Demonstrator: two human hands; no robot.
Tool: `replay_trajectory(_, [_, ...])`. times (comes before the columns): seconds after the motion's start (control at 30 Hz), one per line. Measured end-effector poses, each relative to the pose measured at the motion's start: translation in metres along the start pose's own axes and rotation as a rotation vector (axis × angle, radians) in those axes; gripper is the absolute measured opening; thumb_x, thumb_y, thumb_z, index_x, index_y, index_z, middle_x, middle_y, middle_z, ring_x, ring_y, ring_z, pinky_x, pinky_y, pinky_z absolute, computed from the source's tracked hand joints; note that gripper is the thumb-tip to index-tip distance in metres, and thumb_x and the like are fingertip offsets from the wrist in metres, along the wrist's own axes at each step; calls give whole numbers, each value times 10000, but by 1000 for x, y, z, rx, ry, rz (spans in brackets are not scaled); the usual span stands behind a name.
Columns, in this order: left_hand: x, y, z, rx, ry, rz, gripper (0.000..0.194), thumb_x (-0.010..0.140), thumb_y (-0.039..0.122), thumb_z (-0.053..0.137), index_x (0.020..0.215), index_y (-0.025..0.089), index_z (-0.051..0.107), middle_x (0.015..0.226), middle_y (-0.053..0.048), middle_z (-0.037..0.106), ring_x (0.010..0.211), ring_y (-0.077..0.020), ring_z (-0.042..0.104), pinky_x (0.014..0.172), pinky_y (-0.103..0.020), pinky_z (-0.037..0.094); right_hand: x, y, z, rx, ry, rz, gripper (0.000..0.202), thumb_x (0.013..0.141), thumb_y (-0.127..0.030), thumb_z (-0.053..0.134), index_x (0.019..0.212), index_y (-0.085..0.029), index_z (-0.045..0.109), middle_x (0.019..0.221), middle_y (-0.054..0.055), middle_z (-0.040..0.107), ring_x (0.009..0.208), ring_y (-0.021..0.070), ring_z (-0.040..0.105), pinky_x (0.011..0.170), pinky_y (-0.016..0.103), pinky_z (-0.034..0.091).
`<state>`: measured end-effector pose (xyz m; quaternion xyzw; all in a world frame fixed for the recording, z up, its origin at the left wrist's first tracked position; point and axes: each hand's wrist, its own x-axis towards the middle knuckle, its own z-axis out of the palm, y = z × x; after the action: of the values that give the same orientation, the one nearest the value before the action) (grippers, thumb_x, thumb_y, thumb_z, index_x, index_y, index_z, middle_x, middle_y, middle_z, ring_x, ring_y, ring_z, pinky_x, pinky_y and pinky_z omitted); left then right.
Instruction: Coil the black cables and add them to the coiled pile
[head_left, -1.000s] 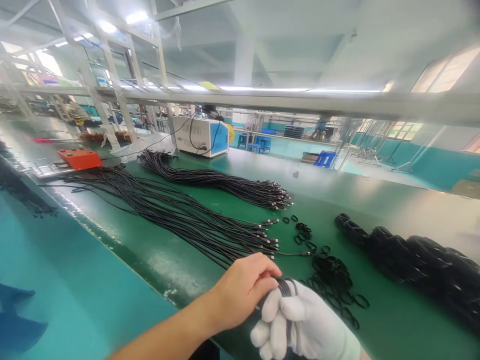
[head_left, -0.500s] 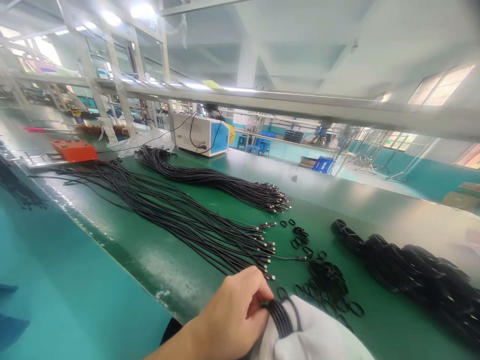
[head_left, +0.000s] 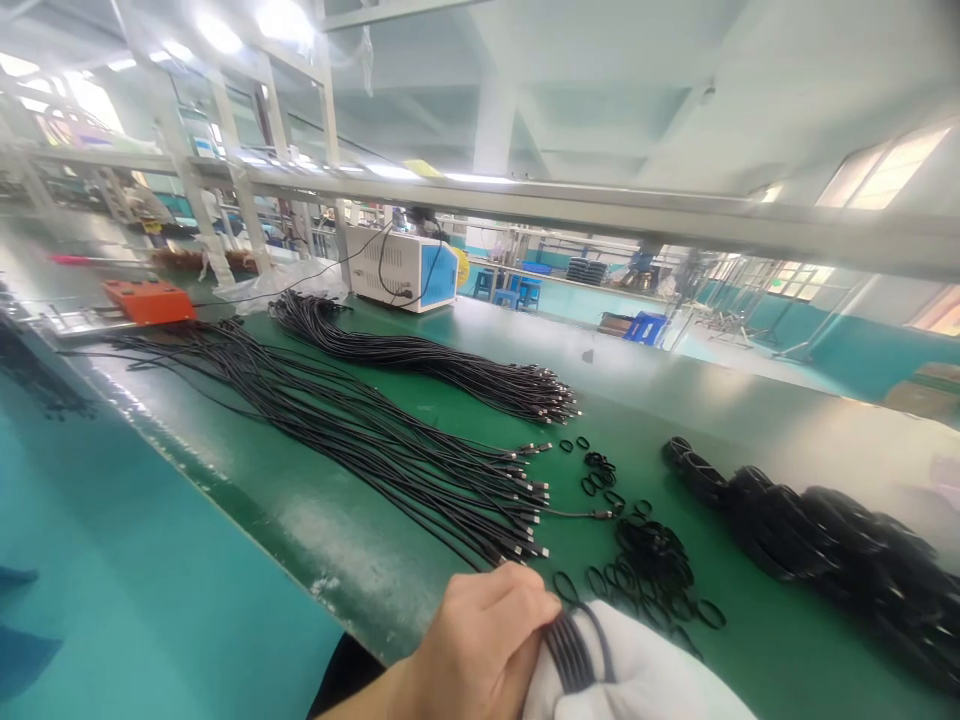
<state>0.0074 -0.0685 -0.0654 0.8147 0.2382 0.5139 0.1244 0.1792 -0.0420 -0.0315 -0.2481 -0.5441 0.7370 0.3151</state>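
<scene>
My bare left hand [head_left: 491,635] is closed at the bottom middle, its fingers pinching the edge of a coiled black cable [head_left: 571,655]. My right hand [head_left: 645,665], in a white glove, is beside it, with several side-by-side turns of the cable lying across the glove; its fingertips are hidden. Just beyond my left hand, loose black cables [head_left: 375,455] with metal plug ends lie spread along the green table [head_left: 337,540]. Small black rings [head_left: 652,555] are heaped and scattered beyond my gloved hand.
A second bundle of straight black cables [head_left: 420,355] lies farther back. Coiled black cables [head_left: 810,530] are piled at the right. A white and blue machine [head_left: 401,268] and an orange box [head_left: 148,300] stand on the table, under a long metal shelf beam [head_left: 525,195].
Both hands have shifted slightly down and to the right with the cable coil. My left fingers have closed more over the coil's edge. The things on the table have stayed put.
</scene>
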Motion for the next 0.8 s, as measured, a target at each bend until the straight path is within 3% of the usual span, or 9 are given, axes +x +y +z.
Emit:
replay_trajectory(0.07, [8, 5, -6, -23, -48, -39, 259, 824, 48, 405, 1002, 185, 535, 765, -48, 621, 664, -123, 585, 576, -196, 451, -3, -2, 1, 5, -15, 5, 110, 627, -251, 730, 702, -198, 669, 703, 9, 617, 779, 185, 576, 821, 329, 453])
replay_trajectory(0.17, [19, 11, -15, -36, -276, -120, 379, 818, 66, 408, 1176, 162, 491, 871, -59, 623, 763, -140, 590, 680, -218, 475, -9, -6, 5, 28, -32, 10, 127, 651, -290, 719, 702, -187, 665, 675, 9, 612, 753, 177, 579, 813, 334, 454])
replay_trajectory(0.27, [27, 5, -19, -81, -452, -131, 340, 815, 86, 414, 1111, 153, 566, 924, -67, 610, 807, -145, 578, 724, -222, 467, -11, -5, 16, 83, -71, 11, 203, 681, -370, 694, 685, -170, 661, 650, 22, 629, 745, 192, 601, 809, 359, 459])
replay_trajectory(0.33, [32, -8, -18, -148, -429, -215, 256, 818, 111, 444, 989, 154, 630, 877, -48, 611, 793, -138, 564, 724, -219, 453, -5, -1, 24, 128, -92, -6, 275, 716, -406, 650, 684, -133, 666, 646, 61, 652, 763, 226, 622, 819, 400, 455])
replay_trajectory(0.43, [38, -31, -15, -288, -404, -433, 172, 788, 126, 509, 849, 156, 667, 784, -6, 605, 747, -124, 542, 697, -215, 433, 10, 10, 29, 267, -44, 10, 279, 765, -334, 605, 802, -66, 674, 717, 126, 686, 753, 244, 647, 807, 428, 448])
replay_trajectory(0.53, [43, -44, -14, -346, -456, -510, 161, 779, 131, 510, 821, 144, 665, 759, 5, 597, 716, -120, 533, 660, -215, 433, 20, 16, 25, 390, 1, 63, 269, 761, -266, 616, 882, -31, 661, 751, 163, 694, 781, 270, 658, 783, 428, 452])
replay_trajectory(0.67, [43, -40, -17, -401, -507, -540, 219, 806, 138, 476, 897, 165, 673, 813, 0, 613, 757, -129, 547, 678, -218, 443, 17, 18, 21, 364, -26, 68, 268, 772, -261, 594, 865, -20, 665, 706, 169, 694, 839, 310, 653, 811, 456, 439])
replay_trajectory(0.8, [41, -33, -17, -380, -476, -554, 241, 829, 152, 461, 878, 177, 696, 792, -2, 606, 743, -130, 539, 669, -219, 443, 12, 17, 23, 318, -37, 65, 252, 786, -235, 559, 849, -17, 671, 714, 167, 697, 872, 303, 647, 895, 492, 388])
